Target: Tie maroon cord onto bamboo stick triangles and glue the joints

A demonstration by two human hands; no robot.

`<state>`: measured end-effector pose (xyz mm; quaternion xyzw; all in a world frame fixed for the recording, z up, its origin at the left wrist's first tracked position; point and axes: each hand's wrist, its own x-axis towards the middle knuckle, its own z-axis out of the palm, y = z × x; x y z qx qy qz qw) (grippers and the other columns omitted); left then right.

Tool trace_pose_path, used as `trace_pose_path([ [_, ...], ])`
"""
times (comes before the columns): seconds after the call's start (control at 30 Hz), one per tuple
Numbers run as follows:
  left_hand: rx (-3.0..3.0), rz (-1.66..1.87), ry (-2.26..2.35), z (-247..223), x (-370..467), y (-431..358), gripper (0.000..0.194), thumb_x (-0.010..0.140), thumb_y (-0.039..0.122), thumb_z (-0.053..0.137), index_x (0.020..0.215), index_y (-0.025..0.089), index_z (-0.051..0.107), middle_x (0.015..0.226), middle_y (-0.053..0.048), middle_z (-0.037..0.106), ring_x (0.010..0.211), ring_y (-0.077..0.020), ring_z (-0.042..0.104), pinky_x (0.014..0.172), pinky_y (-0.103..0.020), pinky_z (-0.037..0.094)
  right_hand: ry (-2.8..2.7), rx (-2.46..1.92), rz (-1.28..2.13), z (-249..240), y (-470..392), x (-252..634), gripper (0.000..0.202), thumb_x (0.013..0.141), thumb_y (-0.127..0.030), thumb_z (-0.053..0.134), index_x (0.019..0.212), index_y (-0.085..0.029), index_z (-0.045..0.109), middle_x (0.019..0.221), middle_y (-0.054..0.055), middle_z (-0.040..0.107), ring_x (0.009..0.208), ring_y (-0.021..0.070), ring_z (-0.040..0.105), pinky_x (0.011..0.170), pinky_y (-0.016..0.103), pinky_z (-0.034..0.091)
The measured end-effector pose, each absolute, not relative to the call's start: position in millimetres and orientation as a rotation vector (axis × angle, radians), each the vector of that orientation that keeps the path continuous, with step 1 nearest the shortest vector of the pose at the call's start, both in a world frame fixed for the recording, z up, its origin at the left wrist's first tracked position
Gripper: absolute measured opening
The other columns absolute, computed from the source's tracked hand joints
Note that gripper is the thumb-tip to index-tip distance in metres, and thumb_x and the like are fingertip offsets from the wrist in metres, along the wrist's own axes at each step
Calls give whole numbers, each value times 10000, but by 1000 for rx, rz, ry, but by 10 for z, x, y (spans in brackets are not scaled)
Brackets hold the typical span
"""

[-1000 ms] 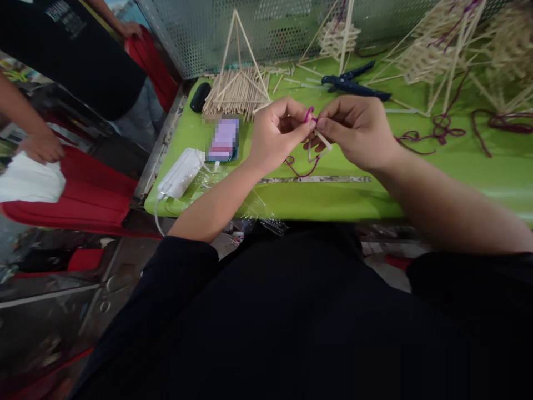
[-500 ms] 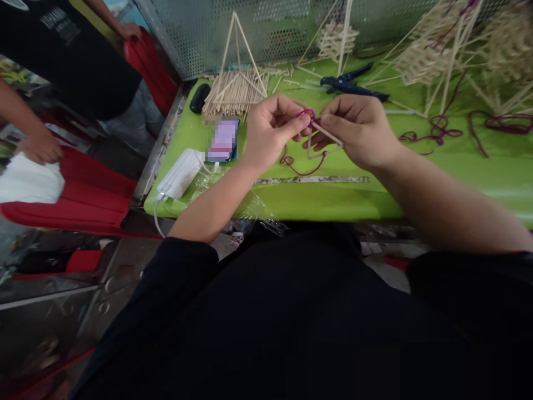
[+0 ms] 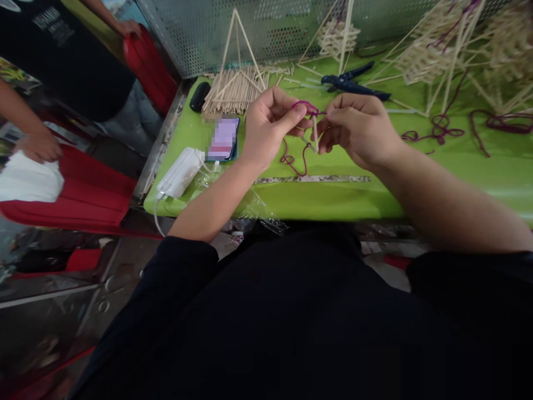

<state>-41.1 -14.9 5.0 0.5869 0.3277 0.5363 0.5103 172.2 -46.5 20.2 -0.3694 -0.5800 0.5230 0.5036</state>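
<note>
Purple yarn (image 3: 306, 104) loops between my two hands above the green table. My left hand (image 3: 272, 122) pinches the yarn between thumb and forefinger. On the other side, my right hand (image 3: 358, 125) is closed with thumb and forefinger on a short stretch of the same yarn. A small piece made of thin wooden sticks (image 3: 315, 133) hangs from the yarn between the hands; part of it is hidden behind the fingers. A loose yarn tail droops below, near the tabletop.
A bundle of wooden sticks (image 3: 233, 91) lies behind my left hand, beside a phone (image 3: 224, 139) and a white power bank (image 3: 179, 172). Dark pliers (image 3: 353, 83) rest behind my right hand. Stick structures (image 3: 428, 61) stand at the back right. Another person (image 3: 79, 61) is at the left.
The stick piece has swung from a slant by my right fingers to hanging nearly upright. My right fingers have gone from the stick to the yarn, now drawn between the hands.
</note>
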Motion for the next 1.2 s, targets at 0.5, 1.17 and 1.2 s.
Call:
trace_pose_path([
  [0.5,1409,1241,740,74,-404,-161,318,1000,495,858,1063,264,649,1173,-42,852,1283,-259,842,993,-420,683,-1389,-905,1325,198,-482,1710,457,863,-559,1018,936,-311,642,787,10,796,607,223,703,529,400,552],
  [1.17,1415,1236,712,69,-449,-82,467,938,674,865,1004,266,646,1152,-45,824,1035,-195,829,842,-329,609,-1678,-985,989,57,-420,1746,382,1019,-507,930,872,-284,657,666,-15,602,610,163,412,619,390,370],
  [1.2,1422,1248,717,69,-453,-69,490,934,701,857,989,262,646,1159,-46,814,1028,-187,812,841,-324,593,-1685,-988,973,50,-406,1756,383,1018,-512,931,868,-285,663,658,-15,602,605,164,417,607,385,369],
])
